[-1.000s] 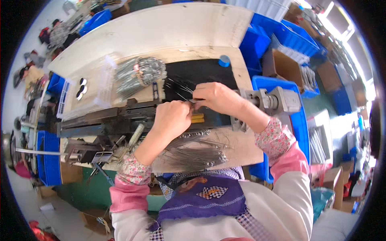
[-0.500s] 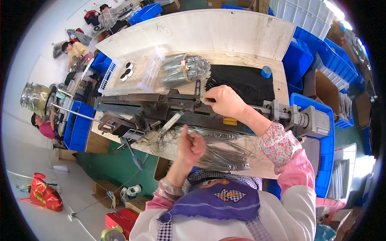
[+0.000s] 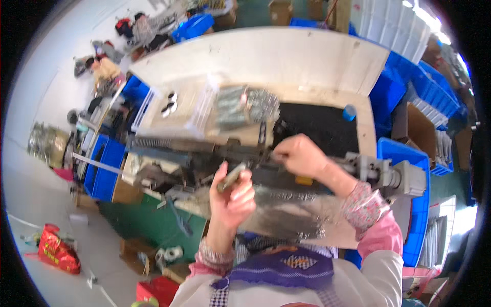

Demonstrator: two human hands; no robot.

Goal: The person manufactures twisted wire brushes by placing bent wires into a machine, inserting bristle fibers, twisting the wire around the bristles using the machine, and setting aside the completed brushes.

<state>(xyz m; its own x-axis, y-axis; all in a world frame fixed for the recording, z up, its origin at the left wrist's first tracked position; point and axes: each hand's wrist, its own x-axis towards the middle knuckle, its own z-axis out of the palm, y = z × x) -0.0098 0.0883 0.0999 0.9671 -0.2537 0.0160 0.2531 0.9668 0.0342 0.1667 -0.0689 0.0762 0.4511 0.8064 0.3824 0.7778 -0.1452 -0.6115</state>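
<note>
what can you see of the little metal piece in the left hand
The metal piece is a small grey, dull-shiny bar or bundle, too blurred to tell which. It lies tilted, its upper end pointing up and right, pinched between the thumb and fingertips of the raised left hand. It sits just in front of the long dark machine on the bench, apart from the right hand, which reaches onto the machine.

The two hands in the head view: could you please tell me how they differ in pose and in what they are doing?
The left hand is raised, fingers curled around a small bundle of thin metal pieces; the right hand reaches forward, palm down, onto the long dark machine. The left hand is clear of the machine, nearer the body; the right hand touches it, and whether it grips anything cannot be told. Both come out of pink floral cuffs.
</note>
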